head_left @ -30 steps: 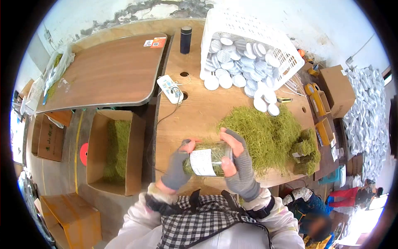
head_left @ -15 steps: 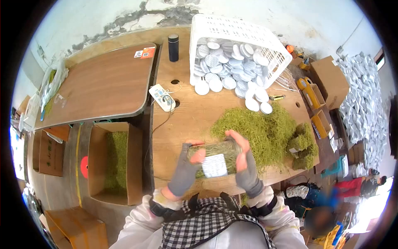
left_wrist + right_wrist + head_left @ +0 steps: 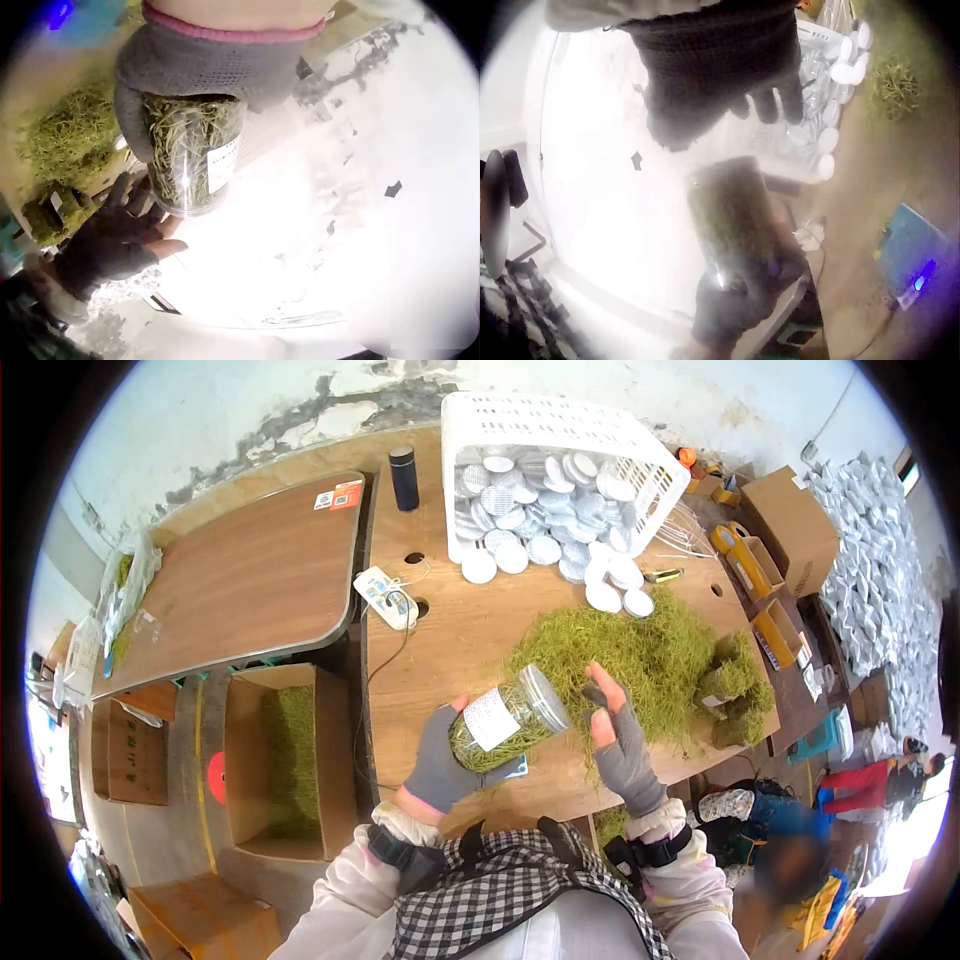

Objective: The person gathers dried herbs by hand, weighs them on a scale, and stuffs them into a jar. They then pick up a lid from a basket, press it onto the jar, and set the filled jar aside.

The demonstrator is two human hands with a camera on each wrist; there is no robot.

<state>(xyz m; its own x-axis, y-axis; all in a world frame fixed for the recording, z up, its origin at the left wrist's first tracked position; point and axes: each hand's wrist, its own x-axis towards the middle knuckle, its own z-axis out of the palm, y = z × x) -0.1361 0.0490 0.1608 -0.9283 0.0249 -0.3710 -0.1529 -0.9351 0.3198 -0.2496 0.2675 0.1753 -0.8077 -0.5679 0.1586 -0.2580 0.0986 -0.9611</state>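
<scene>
A clear jar (image 3: 500,722) with a white label is packed with dried green herb stems. My left hand (image 3: 447,758), in a grey fingerless glove, grips it at its lower end above the table. The jar leans over, its silver-rimmed end pointing up and to the right. My right hand (image 3: 622,745), gloved alike, is apart from the jar with fingers extended and nothing in it. In the left wrist view the jar (image 3: 191,157) hangs below the left hand, the right hand (image 3: 112,244) close to its far end. A loose herb heap (image 3: 610,660) lies behind the right hand.
A tipped white basket (image 3: 560,425) spills round lids (image 3: 545,550) on the table. Two filled jars (image 3: 725,685) stand right of the heap. A power strip (image 3: 387,598), black bottle (image 3: 403,480) and cutter (image 3: 663,575) lie about. A herb-filled carton (image 3: 340,760) is at left.
Both hands held the jar level before. My right hand has let go and moved right; the jar has tilted in my left hand, one end up. The head view has shifted slightly.
</scene>
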